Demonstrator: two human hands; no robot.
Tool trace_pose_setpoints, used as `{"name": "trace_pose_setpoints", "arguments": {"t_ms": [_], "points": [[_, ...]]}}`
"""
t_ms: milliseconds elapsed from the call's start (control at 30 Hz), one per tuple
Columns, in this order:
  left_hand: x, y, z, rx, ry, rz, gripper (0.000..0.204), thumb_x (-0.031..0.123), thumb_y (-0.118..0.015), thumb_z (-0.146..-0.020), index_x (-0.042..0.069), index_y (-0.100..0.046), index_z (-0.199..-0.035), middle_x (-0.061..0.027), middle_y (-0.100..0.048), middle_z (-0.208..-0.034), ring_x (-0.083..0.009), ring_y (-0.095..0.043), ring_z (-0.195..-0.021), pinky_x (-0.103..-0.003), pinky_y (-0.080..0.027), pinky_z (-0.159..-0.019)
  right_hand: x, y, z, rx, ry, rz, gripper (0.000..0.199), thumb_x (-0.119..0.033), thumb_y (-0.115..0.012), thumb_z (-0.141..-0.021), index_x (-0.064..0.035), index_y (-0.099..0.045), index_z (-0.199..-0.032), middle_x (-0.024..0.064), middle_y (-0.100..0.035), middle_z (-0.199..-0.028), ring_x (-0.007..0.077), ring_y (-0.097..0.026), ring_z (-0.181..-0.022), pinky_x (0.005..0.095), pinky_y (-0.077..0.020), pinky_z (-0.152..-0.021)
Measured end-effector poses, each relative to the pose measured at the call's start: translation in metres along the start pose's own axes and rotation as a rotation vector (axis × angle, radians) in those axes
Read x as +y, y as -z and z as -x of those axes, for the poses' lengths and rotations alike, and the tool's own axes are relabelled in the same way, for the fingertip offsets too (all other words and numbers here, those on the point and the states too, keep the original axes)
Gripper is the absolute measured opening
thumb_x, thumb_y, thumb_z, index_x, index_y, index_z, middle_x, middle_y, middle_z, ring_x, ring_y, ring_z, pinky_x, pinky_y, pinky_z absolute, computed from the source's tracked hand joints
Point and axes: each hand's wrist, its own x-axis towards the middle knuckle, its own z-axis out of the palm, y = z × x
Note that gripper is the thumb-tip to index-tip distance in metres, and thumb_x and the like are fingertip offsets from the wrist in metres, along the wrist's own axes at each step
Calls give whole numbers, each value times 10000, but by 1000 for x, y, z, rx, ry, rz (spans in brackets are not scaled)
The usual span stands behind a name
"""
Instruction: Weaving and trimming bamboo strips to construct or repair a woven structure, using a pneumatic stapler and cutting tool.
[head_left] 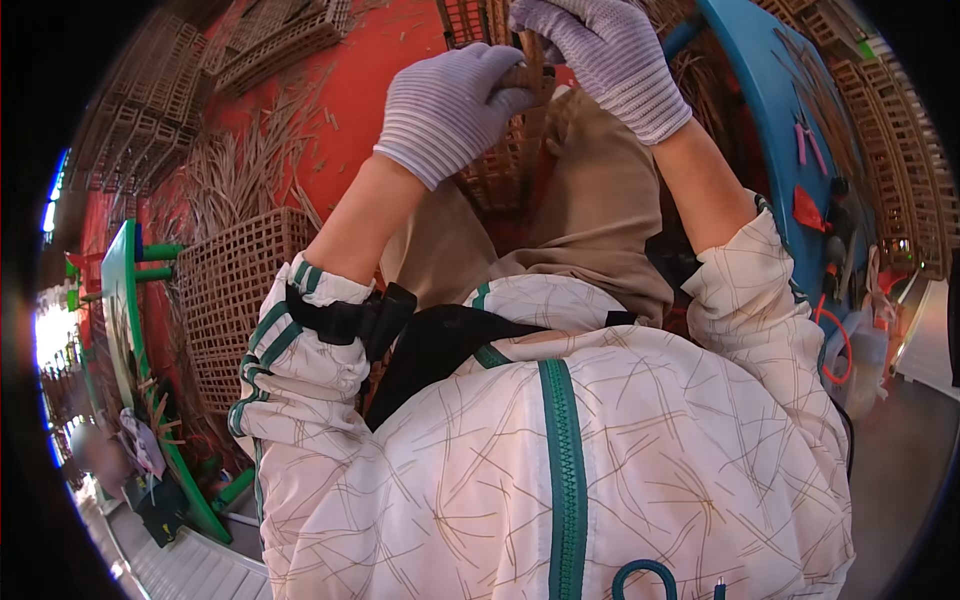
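A broad, flat red surface (380, 60) lies beneath a brown open-lattice woven basket (495, 185) placed between the person's legs (600, 200), probably to brace it within reach. The lavender-and-white knit-gloved left hand (450, 110) closes around a slim brown piece (522, 76) at its top, seemingly steadying it; whether the matching right hand (615, 65) grips anything cannot be told.

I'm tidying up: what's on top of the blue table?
Brown strips, a pink-handled tool and a red item. The right sleeve covers part of the table; anything there is hidden.
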Motion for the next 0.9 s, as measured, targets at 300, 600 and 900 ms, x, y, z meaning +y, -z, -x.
{"name": "trace_pose_setpoints", "arguments": {"t_ms": [300,600,900], "points": [[12,-22,-16,37,-33,-52,413,493,-682,-884,86,-650,-821,-104,-663,-773,-328,-679,-705,-452,-548,-627,4,10,5,24,98,-30,145,-117,-674,-956,23,-696,-929,135,-672,-766,169,-624,-664,308,-500,-643],[11,-14,-9,71,-29,-29,395,477,-715,-863,96,-626,-803,-95,-650,-756,-317,-677,-690,-435,-537,-599,46,22,31,24,-153,-348,254,-223,-606,-1036,-19,-724,-1131,10,-712,-857,66,-650,-745,229,-540,-676],[24,1,-11,112,97,167,313,331,-824,-772,119,-713,-973,-50,-673,-865,-252,-685,-751,-372,-543,-657,70,-9,77,77,-260,-195,188,-70,-655,-982,-11,-674,-1159,48,-706,-940,87,-648,-797,236,-543,-712]]}}
